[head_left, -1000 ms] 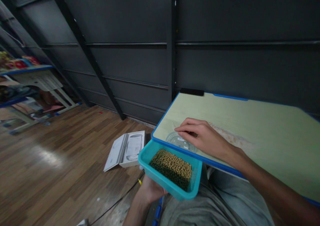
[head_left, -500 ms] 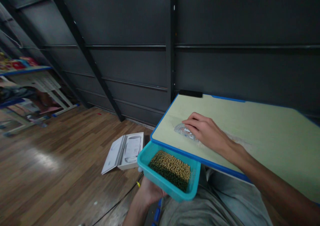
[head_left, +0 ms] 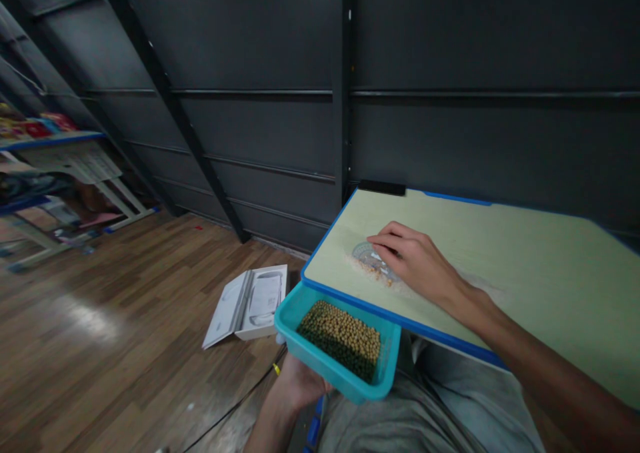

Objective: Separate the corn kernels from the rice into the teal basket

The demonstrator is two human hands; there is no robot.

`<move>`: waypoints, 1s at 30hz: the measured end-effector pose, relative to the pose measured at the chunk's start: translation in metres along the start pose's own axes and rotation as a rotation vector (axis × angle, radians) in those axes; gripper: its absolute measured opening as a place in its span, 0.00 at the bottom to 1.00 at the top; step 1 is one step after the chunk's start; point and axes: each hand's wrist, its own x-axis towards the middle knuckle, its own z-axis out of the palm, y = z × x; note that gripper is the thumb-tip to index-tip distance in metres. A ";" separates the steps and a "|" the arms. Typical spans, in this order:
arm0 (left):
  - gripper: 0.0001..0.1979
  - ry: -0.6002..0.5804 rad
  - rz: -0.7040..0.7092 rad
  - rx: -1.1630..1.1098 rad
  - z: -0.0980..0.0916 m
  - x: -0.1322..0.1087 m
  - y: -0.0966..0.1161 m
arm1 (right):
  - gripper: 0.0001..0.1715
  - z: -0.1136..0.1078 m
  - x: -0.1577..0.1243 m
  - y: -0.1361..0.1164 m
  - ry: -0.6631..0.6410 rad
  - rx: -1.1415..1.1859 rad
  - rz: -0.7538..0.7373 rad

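Note:
My left hand [head_left: 303, 381] is closed on a turquoise plastic tray [head_left: 310, 357] from below, holding it against the table's front edge. In the tray lie tan soybeans [head_left: 345, 323] and dark green beans [head_left: 345, 354], mostly in two bands. Over the tabletop, my right hand [head_left: 407, 253] pinches a clear protractor [head_left: 367, 253] that lies flat or nearly so on the surface. Several loose soybeans [head_left: 383, 276] and a streak of pale dust lie just in front of the protractor. My fingers hide part of it.
The pale yellow table [head_left: 525, 266] has a blue rim, with a black flat object [head_left: 382, 187] at its far left corner. An open white box [head_left: 263, 299] and a black cable [head_left: 235, 409] lie on the wooden floor. A dark panelled wall [head_left: 260, 133] stands behind.
The protractor has shifted slightly away from the table's front edge with my right hand, and loose soybeans now show in front of it. The tray has stayed in place.

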 end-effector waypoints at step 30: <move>0.22 -0.031 0.009 0.010 -0.001 0.005 0.003 | 0.13 0.002 -0.002 -0.030 -0.077 0.160 -0.042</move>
